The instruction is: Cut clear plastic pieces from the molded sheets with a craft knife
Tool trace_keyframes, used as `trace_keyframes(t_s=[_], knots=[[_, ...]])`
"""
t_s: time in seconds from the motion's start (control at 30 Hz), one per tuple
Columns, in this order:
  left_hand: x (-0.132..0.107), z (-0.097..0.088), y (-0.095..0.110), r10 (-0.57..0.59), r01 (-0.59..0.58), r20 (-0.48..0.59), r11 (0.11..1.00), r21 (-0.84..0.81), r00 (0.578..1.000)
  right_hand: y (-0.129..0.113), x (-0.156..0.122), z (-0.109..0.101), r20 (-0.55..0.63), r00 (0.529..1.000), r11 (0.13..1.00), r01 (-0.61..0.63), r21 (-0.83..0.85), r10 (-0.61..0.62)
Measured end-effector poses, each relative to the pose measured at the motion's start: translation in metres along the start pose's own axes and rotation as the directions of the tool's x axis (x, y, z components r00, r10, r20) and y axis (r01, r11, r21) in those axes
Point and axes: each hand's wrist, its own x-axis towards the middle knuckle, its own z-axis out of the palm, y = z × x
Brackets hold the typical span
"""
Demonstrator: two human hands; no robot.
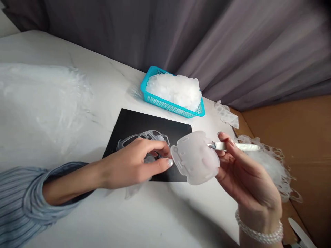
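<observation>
Dark draped curtain (116, 34) is hanging behind a white marbled table (160, 220), where a turquoise basket (170, 106) is holding a high heap of frosted plastic pieces (176, 89). The right hand (248, 182) is gripping a pen-style craft knife (245, 147) between thumb and forefinger, its other fingers supporting a slotted, frosted plastic plate (192, 162) over the right side of a black mat (144, 119). The left hand (137, 160) is curving its fingers beside the plate's left edge; whether they are grasping it, I cannot tell. Openwork plastic offcuts (144, 134) are lying beneath that hand; lacy scraps (275, 165) are lying at the right. Judging by these, much is seemingly done; this plate is looking detached but not yet joining the heap. What remains is unclear: a translucent pile (43, 100) at the left is appearing too blurred to identify.
</observation>
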Motion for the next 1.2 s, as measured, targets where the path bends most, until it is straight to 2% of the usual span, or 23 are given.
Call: trace_keyframes(t_s=[0.1, 0.2, 0.47, 0.7, 0.8, 0.9, 0.97, 1.07, 1.13, 1.2], knots=[[-0.001, -0.005, -0.001, -0.002, 0.034, 0.106, 0.951, -0.306, 0.994, 0.000, 0.007, 0.007, 0.079, 0.997, 1.000, -0.016, -0.012, 0.017], [-0.003, -0.006, -0.004, -0.019, 0.082, 0.176, 0.930, -0.358, 0.984, 0.001, 0.013, 0.010, 0.106, 0.994, 0.999, -0.025, -0.022, 0.027], [-0.005, 0.002, -0.007, -0.106, 0.114, 0.043, 0.960, -0.256, 0.993, 0.005, 0.018, 0.008, 0.088, 0.995, 0.999, -0.051, -0.015, 0.052], [-0.003, 0.002, -0.012, -0.097, 0.107, 0.067, 0.978, -0.179, 0.993, 0.006, 0.019, 0.010, 0.125, 0.989, 0.997, -0.073, -0.003, 0.073], [-0.003, 0.001, -0.014, -0.060, 0.065, 0.056, 0.995, -0.081, 0.997, 0.006, 0.016, 0.007, 0.135, 0.988, 0.998, -0.069, -0.001, 0.068], [-0.004, 0.004, -0.021, 0.050, -0.052, 0.019, 0.992, 0.113, 0.999, -0.001, 0.023, 0.006, 0.125, 0.992, 1.000, 0.002, -0.027, 0.001], [-0.005, 0.008, -0.030, 0.182, -0.179, 0.024, 0.928, 0.328, 0.983, -0.009, 0.043, 0.010, 0.099, 0.989, 0.991, 0.118, -0.061, -0.111], [-0.006, 0.014, -0.042, 0.334, -0.335, 0.130, 0.684, 0.648, 0.933, -0.025, 0.096, 0.023, 0.077, 0.940, 0.928, 0.341, -0.147, -0.333], [-0.006, 0.016, -0.045, 0.354, -0.370, 0.200, 0.522, 0.768, 0.914, -0.034, 0.132, 0.031, 0.088, 0.893, 0.871, 0.450, -0.199, -0.441], [-0.006, 0.015, -0.045, 0.358, -0.388, 0.247, 0.403, 0.829, 0.900, -0.039, 0.155, 0.033, 0.088, 0.864, 0.834, 0.502, -0.231, -0.496]])
